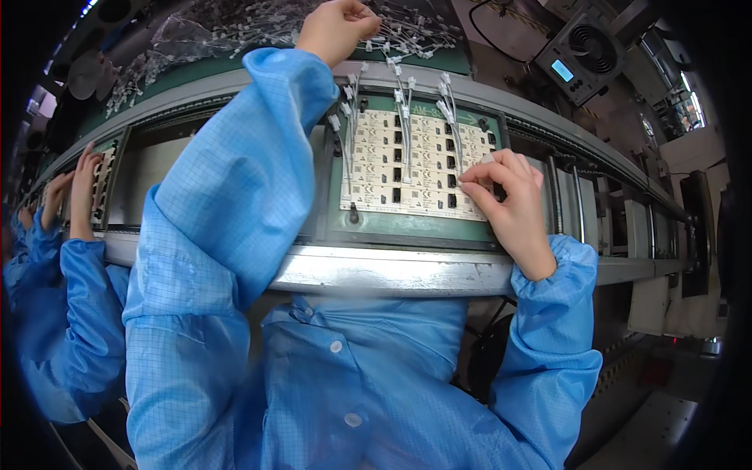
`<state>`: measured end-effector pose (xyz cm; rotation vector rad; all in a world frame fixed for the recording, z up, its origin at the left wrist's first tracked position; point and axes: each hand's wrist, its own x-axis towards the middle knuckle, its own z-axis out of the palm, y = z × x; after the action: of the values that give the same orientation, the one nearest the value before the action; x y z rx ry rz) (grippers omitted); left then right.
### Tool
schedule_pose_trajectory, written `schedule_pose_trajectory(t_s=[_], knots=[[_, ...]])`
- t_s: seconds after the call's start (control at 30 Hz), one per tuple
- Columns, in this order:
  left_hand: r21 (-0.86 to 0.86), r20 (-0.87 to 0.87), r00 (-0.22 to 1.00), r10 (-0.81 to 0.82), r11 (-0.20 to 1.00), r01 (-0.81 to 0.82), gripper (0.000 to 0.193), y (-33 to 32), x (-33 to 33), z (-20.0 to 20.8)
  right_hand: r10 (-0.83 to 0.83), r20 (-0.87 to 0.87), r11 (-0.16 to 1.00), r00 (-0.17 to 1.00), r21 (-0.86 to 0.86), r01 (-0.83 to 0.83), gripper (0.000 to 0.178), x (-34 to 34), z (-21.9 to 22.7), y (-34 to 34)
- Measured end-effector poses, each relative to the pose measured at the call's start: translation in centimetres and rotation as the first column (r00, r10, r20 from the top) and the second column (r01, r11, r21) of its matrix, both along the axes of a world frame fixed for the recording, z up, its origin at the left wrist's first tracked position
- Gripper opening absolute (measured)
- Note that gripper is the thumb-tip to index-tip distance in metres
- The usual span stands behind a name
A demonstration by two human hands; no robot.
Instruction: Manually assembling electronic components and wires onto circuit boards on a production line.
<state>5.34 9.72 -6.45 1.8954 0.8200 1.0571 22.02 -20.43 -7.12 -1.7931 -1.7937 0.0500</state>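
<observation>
In front of me, a panel of white circuit boards [427,188] with rows of black components lies on a green carrier plate [376,231]. Several thin white cables [406,129] with small white connectors run lengthwise across it. My right hand [513,196] is at the panel's right part, thumb and forefinger pinched at the lower end of one white cable [452,117]; its tip is hidden by the fingers. Beyond the rail, my left hand [337,31] reaches over a heap of loose cables [415,35] with its fingers curled together; what they hold cannot be made out.
A metal rail [392,270] runs along the near side of the conveyor, with another rail [219,84] on the far side. At the left, another person's hands [78,192] work at a similar board. A boxed fan unit [583,59] with a lit display stands at the back right.
</observation>
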Motion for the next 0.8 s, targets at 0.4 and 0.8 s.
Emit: schedule_pose_trajectory(t_s=[0.4, 0.8], knots=[[-0.278, 0.34, 0.931, -0.13, 0.932, 0.232, 0.017, 0.6, -1.1, 1.5, 0.05, 0.042, 0.999, 0.998, 0.011, -0.05, 0.006, 0.2, 0.3, 0.0], [0.517, -0.084, 0.996, 0.028, 0.856, 0.019, 0.027, -1.3, -1.8, 3.7, 0.103, 0.162, 0.993, 0.981, 0.044, -0.111, 0.007, 0.4, 0.6, -0.4]])
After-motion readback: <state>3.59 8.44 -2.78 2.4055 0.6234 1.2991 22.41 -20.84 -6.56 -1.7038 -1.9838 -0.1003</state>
